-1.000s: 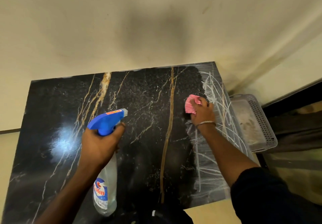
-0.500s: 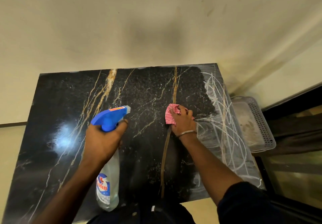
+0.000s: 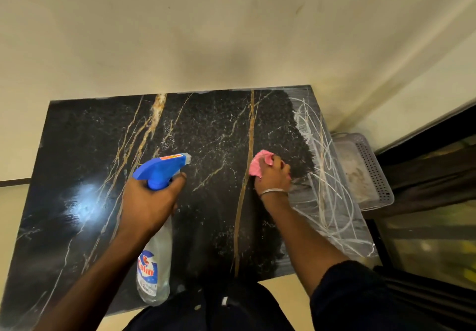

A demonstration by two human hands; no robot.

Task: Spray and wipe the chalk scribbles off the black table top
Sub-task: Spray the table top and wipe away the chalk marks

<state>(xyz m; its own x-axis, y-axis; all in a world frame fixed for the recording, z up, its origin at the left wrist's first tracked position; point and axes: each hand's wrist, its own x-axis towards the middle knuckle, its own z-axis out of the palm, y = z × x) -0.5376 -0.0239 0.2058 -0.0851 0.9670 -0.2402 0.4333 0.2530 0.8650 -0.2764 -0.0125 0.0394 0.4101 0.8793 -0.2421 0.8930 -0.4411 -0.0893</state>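
Table (image 3: 77,165): black marble-look top with gold and white veins, set against a cream wall (image 3: 206,34); a bright glare patch lies on its left part.
Scribbles (image 3: 327,181): white chalk lines looping over the right strip of the table, from the far right corner down to the near right edge; the strip around them looks grey and smeared. The middle and left of the top show only the stone veins.
Right hand (image 3: 273,178): pressed down on the table just left of the scribbles, fingers curled tight around the cloth; a thin metal bangle (image 3: 273,191) sits at the wrist.
Cloth (image 3: 260,163): pink, bunched under the right hand, poking out on its far-left side, touching the top beside a long gold vein.
Left hand (image 3: 149,201): fingers wrapped around the neck of the bottle, one finger lying along the front of the trigger head.
Bottle (image 3: 154,261): clear spray bottle with a blue head, held over the table's middle, nozzle pointing away and to the right, base towards the person.
Basket (image 3: 371,165): pale perforated plastic, just beyond the table's right edge, lower than the top.
Sleeve (image 3: 360,297): dark, at the right upper arm, lower right of view.
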